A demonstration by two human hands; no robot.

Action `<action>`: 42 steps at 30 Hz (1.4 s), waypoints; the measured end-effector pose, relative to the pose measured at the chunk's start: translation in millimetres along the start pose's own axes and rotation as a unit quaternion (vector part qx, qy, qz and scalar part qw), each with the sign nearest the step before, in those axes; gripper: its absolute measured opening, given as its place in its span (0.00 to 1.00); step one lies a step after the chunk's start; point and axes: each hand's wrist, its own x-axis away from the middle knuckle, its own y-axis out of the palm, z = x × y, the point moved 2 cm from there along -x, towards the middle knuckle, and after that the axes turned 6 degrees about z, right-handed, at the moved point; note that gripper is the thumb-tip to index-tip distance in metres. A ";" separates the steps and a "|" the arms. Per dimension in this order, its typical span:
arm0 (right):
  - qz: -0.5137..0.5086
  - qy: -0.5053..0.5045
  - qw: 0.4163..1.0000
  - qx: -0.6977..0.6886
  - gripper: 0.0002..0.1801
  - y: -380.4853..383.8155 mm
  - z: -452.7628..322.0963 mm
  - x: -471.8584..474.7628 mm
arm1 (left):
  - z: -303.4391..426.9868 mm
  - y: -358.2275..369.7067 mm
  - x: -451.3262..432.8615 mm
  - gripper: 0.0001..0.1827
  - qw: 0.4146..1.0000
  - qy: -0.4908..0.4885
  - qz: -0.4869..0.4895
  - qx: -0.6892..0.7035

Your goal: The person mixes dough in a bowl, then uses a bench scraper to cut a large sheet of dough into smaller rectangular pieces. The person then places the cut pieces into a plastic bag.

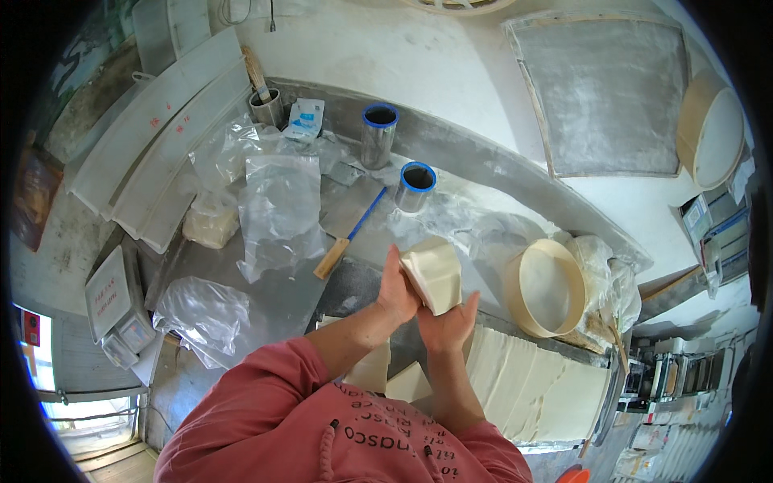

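Note:
A thick stack of pale cut dough sheets [436,275] is held above the worktop between both hands. My left hand [398,293] grips its left side, thumb pointing up along it. From below and the right, my right hand [445,326] supports the lower end. Just left of the stack, a large cleaver-like knife [356,208] with a wooden handle [331,258] and a blue spine lies on the grey board. Long overlapping dough sheets [537,386] lie to the right of my right forearm. More pale dough pieces [410,381] are partly hidden below my arms.
Two metal cylinders [378,139] with blue rims stand behind on the floury surface. A round sieve [545,288] stands at right beside plastic bags [595,265]. Left are clear bags [281,211], a weighing scale [118,302] and long white trays [163,133]. A brush [256,72] stands in a metal cup [267,107].

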 end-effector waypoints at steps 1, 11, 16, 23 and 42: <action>0.020 -0.026 0.995 0.093 0.30 -8.2 -3.7 -4.4 | 6.3 -5.9 -5.8 0.38 0.998 0.012 0.008 -0.055; 0.094 0.165 0.875 0.446 0.22 -14.5 -47.4 -81.8 | 21.8 -3.8 -12.9 0.25 0.848 0.117 0.085 -0.510; -0.022 -0.074 0.605 0.793 0.17 52.7 -31.8 -74.5 | 17.0 -5.2 -6.9 0.30 0.986 -0.110 0.077 -0.095; -0.074 -0.061 0.454 0.886 0.13 21.6 -15.5 -84.5 | 9.9 -22.3 -24.8 0.36 0.983 -0.102 0.153 -0.017; -0.174 -0.213 0.550 0.789 0.10 -26.4 -26.0 -99.1 | -10.3 -20.9 -32.9 0.30 0.986 -0.100 0.115 0.061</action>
